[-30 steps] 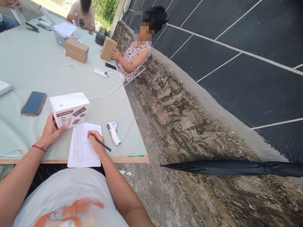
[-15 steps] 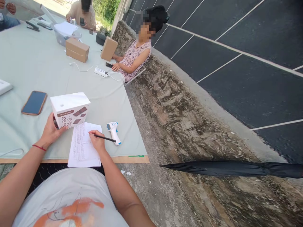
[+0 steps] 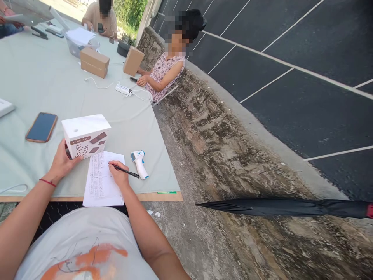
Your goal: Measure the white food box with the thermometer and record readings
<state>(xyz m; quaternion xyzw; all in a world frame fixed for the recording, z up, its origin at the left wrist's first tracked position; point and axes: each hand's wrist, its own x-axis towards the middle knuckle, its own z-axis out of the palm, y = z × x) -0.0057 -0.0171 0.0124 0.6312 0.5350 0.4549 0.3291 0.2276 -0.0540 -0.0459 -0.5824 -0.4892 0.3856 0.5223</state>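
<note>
My left hand (image 3: 64,160) grips the near left corner of a white and brown box (image 3: 86,132) with "Super Meal" printed on its side; part of its fingers is hidden behind the box. A black pen (image 3: 126,170) is pinched in my right hand (image 3: 119,173), its tip on the written sheets of paper (image 3: 100,182). These sheets lie partly under the box and stick out past the table's front edge. Just right of my right hand lies a white and blue infrared thermometer (image 3: 140,164). Left of the box rests a phone (image 3: 41,127) in a brown case.
Two cardboard boxes (image 3: 94,62), a power strip (image 3: 124,90) with white cables and a plastic basket (image 3: 74,48) of papers stand farther along the table (image 3: 43,85). A person (image 3: 164,70) sits at its right edge, others at the far end. A folded black umbrella (image 3: 262,207) juts in from the right.
The pen in my right hand has tilted slightly and its tip has shifted a little. At the far left, another person's hands have moved and a pale flat thing shows there.
</note>
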